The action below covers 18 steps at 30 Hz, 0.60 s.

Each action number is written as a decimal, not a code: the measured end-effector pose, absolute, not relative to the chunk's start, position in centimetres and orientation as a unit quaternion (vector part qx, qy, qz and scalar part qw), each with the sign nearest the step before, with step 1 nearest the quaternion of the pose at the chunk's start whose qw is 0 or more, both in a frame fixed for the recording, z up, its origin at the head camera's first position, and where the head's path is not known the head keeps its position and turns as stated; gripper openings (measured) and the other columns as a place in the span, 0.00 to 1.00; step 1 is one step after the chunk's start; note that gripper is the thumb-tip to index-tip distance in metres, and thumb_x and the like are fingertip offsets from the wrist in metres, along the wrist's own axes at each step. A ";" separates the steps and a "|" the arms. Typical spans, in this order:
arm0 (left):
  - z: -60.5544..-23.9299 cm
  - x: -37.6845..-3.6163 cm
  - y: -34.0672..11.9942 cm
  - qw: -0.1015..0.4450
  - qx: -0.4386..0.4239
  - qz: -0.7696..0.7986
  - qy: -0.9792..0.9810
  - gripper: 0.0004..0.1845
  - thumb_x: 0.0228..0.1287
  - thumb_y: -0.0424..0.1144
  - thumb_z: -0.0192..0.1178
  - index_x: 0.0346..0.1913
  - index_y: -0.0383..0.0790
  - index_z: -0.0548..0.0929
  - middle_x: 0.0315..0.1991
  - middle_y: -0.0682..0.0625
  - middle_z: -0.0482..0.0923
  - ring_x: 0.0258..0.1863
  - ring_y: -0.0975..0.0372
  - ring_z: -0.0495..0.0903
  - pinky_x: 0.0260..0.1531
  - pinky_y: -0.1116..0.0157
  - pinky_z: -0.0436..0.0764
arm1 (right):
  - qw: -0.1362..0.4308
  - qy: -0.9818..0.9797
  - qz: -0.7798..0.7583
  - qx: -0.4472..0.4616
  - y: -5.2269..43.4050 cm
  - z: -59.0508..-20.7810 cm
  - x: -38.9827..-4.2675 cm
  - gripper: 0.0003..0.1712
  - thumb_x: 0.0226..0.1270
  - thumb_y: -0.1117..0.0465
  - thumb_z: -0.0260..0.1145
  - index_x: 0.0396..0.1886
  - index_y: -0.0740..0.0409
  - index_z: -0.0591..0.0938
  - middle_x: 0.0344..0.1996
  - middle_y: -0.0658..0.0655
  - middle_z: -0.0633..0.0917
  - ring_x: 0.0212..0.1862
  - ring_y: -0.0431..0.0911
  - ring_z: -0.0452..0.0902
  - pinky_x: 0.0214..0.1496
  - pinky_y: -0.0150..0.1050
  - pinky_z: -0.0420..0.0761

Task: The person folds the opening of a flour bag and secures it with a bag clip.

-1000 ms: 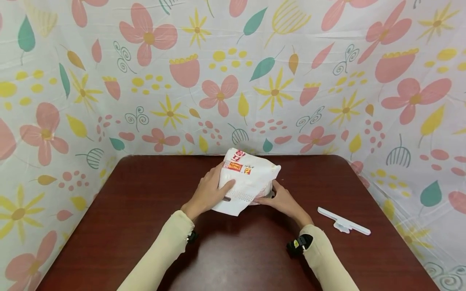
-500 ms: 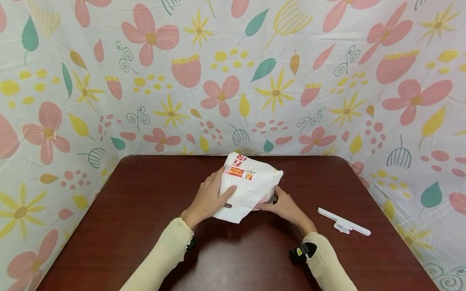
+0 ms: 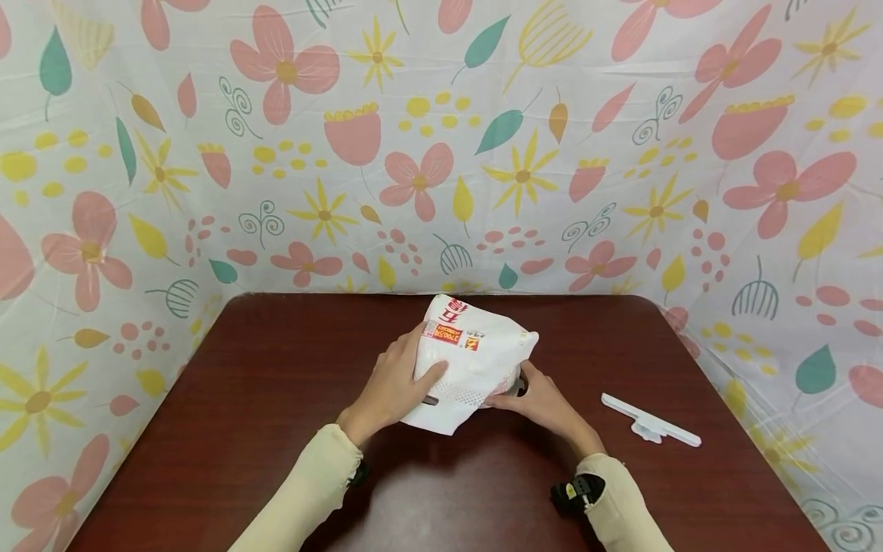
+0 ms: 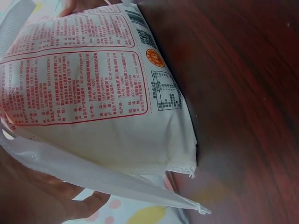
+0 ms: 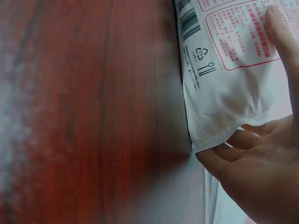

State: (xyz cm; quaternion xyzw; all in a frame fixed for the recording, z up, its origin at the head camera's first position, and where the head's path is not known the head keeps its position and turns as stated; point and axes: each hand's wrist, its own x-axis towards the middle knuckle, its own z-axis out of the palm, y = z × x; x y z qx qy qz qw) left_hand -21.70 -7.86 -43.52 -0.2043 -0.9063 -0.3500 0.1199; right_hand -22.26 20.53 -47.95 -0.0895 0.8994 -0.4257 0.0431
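A white woven flour bag [image 3: 476,360], printed in red and yellow, leans tilted on the table between both hands. My left hand [image 3: 396,379] grips its left side, thumb across the front face beside a slot cut near the lower edge. At the lower right, my right hand [image 3: 541,399] holds the bag with its thumb over the face and the fingers behind. Dense red lettering covers the bag's side [image 4: 79,88] in the left wrist view, where a loose white flap [image 4: 98,172] hangs over the left fingers. In the right wrist view, right fingertips curl under the stitched corner.
A white sealing clip [image 3: 651,419] with a long bar lies on the right of the dark red-brown wooden table [image 3: 290,337]. Behind the table and along both sides hangs a flower-printed cloth [image 3: 414,92]. Black camera straps circle both wrists.
Both hands have brought the flour bag slightly toward the person, keeping their hold. The sealing clip lies where it was.
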 end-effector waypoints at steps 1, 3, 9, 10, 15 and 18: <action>-43.5 -21.6 -7.8 0.121 -0.205 -0.348 -0.907 0.43 0.69 0.62 0.54 0.78 0.42 0.56 0.65 0.43 0.71 0.60 0.51 0.72 0.60 0.47 0.69 | 0.043 0.899 -0.426 -0.089 20.5 -47.9 -22.1 0.57 0.45 0.34 0.78 0.70 0.53 0.65 0.59 0.57 0.80 0.57 0.48 0.75 0.57 0.49 0.74; -43.5 -21.3 -7.8 0.122 -0.206 -0.348 -0.906 0.43 0.69 0.62 0.54 0.77 0.42 0.57 0.65 0.43 0.71 0.59 0.52 0.72 0.60 0.47 0.69 | 0.043 0.899 -0.427 -0.090 20.6 -47.9 -21.9 0.57 0.45 0.34 0.78 0.71 0.53 0.65 0.59 0.57 0.80 0.58 0.48 0.75 0.57 0.48 0.74; -43.6 -20.4 -7.9 0.121 -0.201 -0.347 -0.908 0.43 0.68 0.63 0.54 0.77 0.42 0.57 0.64 0.44 0.71 0.59 0.52 0.73 0.59 0.47 0.69 | 0.047 0.896 -0.431 -0.095 20.5 -48.2 -21.2 0.57 0.45 0.34 0.79 0.71 0.53 0.65 0.59 0.55 0.80 0.57 0.48 0.75 0.57 0.48 0.73; -43.6 -20.2 -7.9 0.121 -0.200 -0.347 -0.908 0.43 0.68 0.63 0.54 0.77 0.42 0.57 0.64 0.44 0.72 0.59 0.52 0.73 0.59 0.47 0.69 | 0.047 0.896 -0.430 -0.096 20.6 -48.3 -21.1 0.57 0.45 0.34 0.78 0.71 0.53 0.65 0.59 0.55 0.80 0.58 0.48 0.75 0.57 0.49 0.73; -43.7 -19.6 -7.9 0.122 -0.204 -0.345 -0.908 0.43 0.68 0.63 0.54 0.78 0.43 0.57 0.64 0.44 0.71 0.58 0.52 0.73 0.58 0.47 0.70 | 0.046 0.896 -0.429 -0.103 20.7 -48.4 -20.7 0.57 0.46 0.35 0.78 0.72 0.52 0.64 0.60 0.55 0.79 0.59 0.48 0.75 0.57 0.50 0.74; -43.6 -19.2 -7.8 0.124 -0.207 -0.345 -0.907 0.43 0.68 0.62 0.55 0.77 0.42 0.56 0.64 0.43 0.71 0.58 0.52 0.73 0.58 0.47 0.70 | 0.048 0.897 -0.427 -0.107 20.8 -48.3 -20.4 0.57 0.47 0.35 0.78 0.72 0.51 0.64 0.61 0.55 0.78 0.60 0.48 0.74 0.58 0.52 0.73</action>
